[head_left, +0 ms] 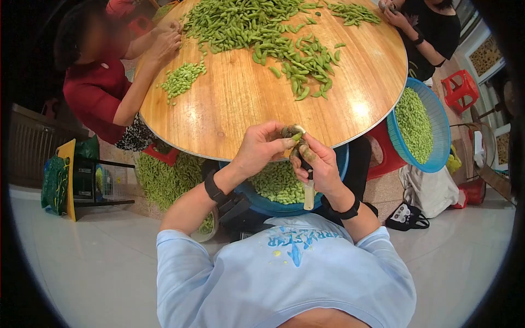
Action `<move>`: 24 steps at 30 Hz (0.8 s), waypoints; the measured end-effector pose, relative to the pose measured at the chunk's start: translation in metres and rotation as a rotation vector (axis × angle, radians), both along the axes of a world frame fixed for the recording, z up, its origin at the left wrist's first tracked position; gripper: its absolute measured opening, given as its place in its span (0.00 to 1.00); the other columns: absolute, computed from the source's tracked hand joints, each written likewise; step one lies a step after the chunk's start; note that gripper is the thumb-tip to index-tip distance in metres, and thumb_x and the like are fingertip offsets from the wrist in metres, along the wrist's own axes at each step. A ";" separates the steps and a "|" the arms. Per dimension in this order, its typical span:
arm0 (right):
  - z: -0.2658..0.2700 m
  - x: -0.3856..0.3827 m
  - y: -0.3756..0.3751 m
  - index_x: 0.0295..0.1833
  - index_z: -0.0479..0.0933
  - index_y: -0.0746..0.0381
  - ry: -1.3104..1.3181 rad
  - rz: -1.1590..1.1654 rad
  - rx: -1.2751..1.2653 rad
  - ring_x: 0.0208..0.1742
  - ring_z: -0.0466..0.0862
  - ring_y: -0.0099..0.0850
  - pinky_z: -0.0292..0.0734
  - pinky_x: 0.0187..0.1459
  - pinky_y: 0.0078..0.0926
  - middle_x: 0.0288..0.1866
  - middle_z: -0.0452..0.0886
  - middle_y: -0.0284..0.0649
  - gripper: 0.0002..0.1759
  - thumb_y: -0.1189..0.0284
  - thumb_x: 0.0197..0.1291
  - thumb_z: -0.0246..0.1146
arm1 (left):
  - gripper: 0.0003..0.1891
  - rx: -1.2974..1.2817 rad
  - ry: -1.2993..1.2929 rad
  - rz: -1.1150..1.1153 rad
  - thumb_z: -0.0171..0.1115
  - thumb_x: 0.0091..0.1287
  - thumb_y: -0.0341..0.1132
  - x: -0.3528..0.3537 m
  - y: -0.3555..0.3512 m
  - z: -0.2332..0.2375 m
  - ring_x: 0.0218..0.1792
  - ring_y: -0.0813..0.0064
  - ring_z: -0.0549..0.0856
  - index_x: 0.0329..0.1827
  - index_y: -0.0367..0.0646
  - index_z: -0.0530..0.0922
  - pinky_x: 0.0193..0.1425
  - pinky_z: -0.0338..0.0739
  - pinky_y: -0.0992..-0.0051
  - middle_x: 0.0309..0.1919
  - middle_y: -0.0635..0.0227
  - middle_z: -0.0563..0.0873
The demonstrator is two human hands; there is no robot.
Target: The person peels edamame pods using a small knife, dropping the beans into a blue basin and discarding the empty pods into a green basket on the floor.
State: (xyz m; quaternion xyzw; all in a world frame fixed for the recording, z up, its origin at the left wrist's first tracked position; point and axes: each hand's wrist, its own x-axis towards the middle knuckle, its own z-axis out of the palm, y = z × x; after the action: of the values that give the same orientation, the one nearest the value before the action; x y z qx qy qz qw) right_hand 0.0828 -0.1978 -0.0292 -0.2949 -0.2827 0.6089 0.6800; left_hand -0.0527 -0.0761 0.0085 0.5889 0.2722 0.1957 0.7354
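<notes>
My left hand (262, 145) is closed in a pinch on a green bean pod (297, 136), just above the table's near edge. My right hand (319, 164) meets it at the pod; its fingers are wrapped round a small tool with a pale, blunt end (309, 195) that points down. Dark coverings show on some fingertips. Right below both hands, a blue basin (262, 204) holds shelled green beans (279, 183). A big heap of unshelled pods (235, 24) lies on the round wooden table (229, 104).
One person in red (95, 87) works at the left beside a small bean pile (183, 80). Another in black (437, 27) is at the upper right. A blue basket (437, 126) of beans, red stools (460, 90) and more pods on the floor (164, 177) surround the table.
</notes>
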 end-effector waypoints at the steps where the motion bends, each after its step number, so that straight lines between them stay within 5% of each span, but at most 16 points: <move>1: 0.000 0.000 0.000 0.73 0.60 0.61 -0.008 -0.005 -0.008 0.20 0.68 0.19 0.64 0.20 0.14 0.32 0.74 0.37 0.25 0.70 0.73 0.49 | 0.07 -0.004 -0.025 0.003 0.65 0.63 0.27 -0.001 -0.001 0.000 0.24 0.86 0.78 0.42 0.36 0.80 0.25 0.70 0.85 0.29 0.71 0.83; 6: 0.001 0.000 -0.001 0.71 0.64 0.63 -0.132 -0.048 0.013 0.20 0.68 0.18 0.63 0.20 0.13 0.30 0.74 0.37 0.23 0.71 0.73 0.50 | 0.08 -0.028 -0.094 -0.031 0.63 0.65 0.29 -0.001 0.000 -0.004 0.24 0.87 0.75 0.45 0.36 0.79 0.24 0.69 0.84 0.28 0.73 0.81; 8: 0.002 0.002 -0.001 0.69 0.65 0.63 -0.160 -0.065 0.003 0.20 0.68 0.18 0.63 0.20 0.13 0.30 0.74 0.37 0.22 0.71 0.72 0.50 | 0.07 -0.390 -0.132 -0.123 0.63 0.65 0.29 -0.001 0.006 -0.004 0.24 0.87 0.75 0.44 0.37 0.79 0.25 0.69 0.84 0.29 0.73 0.81; 12: 0.006 0.007 -0.006 0.67 0.68 0.62 0.109 0.088 -0.092 0.20 0.68 0.19 0.64 0.19 0.13 0.31 0.75 0.38 0.20 0.71 0.72 0.52 | 0.07 -0.613 -0.171 -0.244 0.63 0.66 0.30 -0.003 0.009 -0.011 0.24 0.85 0.77 0.44 0.37 0.79 0.25 0.70 0.84 0.29 0.72 0.82; 14: 0.008 0.007 -0.008 0.66 0.69 0.62 0.135 0.063 -0.129 0.20 0.68 0.19 0.64 0.18 0.13 0.31 0.75 0.39 0.20 0.70 0.72 0.52 | 0.08 -0.006 -0.038 -0.112 0.64 0.65 0.30 -0.001 0.003 -0.009 0.25 0.82 0.78 0.42 0.36 0.78 0.25 0.71 0.81 0.29 0.67 0.82; 15: 0.011 0.008 -0.008 0.65 0.69 0.61 0.173 0.073 -0.163 0.20 0.69 0.19 0.64 0.18 0.13 0.31 0.75 0.39 0.19 0.70 0.72 0.52 | 0.08 -0.006 -0.036 -0.114 0.64 0.65 0.30 -0.002 0.001 -0.007 0.25 0.82 0.78 0.42 0.36 0.78 0.25 0.71 0.81 0.29 0.67 0.82; 17: 0.011 0.007 -0.007 0.64 0.70 0.61 0.217 0.086 -0.198 0.20 0.69 0.19 0.64 0.18 0.13 0.32 0.76 0.39 0.18 0.69 0.71 0.53 | 0.09 0.735 0.071 -0.075 0.65 0.61 0.27 -0.005 -0.002 -0.001 0.24 0.75 0.80 0.41 0.35 0.77 0.25 0.73 0.74 0.28 0.63 0.81; 18: 0.010 0.006 -0.007 0.63 0.70 0.61 0.218 0.096 -0.195 0.20 0.69 0.19 0.64 0.17 0.13 0.32 0.76 0.40 0.18 0.69 0.71 0.53 | 0.09 0.733 0.076 -0.077 0.65 0.61 0.27 -0.006 -0.001 0.002 0.24 0.75 0.80 0.41 0.35 0.77 0.25 0.73 0.74 0.28 0.63 0.81; 20: 0.009 0.005 -0.008 0.63 0.71 0.61 0.220 0.103 -0.191 0.20 0.69 0.19 0.64 0.17 0.13 0.32 0.76 0.40 0.17 0.69 0.71 0.53 | 0.12 1.357 0.029 -0.124 0.67 0.57 0.26 -0.008 0.005 0.008 0.26 0.67 0.81 0.44 0.34 0.78 0.26 0.72 0.75 0.30 0.60 0.81; 24: 0.012 -0.002 -0.011 0.61 0.72 0.60 0.345 0.108 -0.208 0.20 0.69 0.19 0.64 0.16 0.13 0.32 0.76 0.41 0.15 0.69 0.71 0.54 | 0.13 1.513 0.088 -0.070 0.67 0.55 0.25 -0.011 -0.005 0.001 0.25 0.59 0.80 0.43 0.35 0.78 0.27 0.73 0.73 0.28 0.55 0.79</move>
State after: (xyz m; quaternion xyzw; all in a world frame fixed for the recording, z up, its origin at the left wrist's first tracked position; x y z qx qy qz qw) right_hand 0.0811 -0.2090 -0.0171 -0.2390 -0.1131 0.7119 0.6506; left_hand -0.0636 -0.0810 0.0099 0.9483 0.0739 0.2820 0.1254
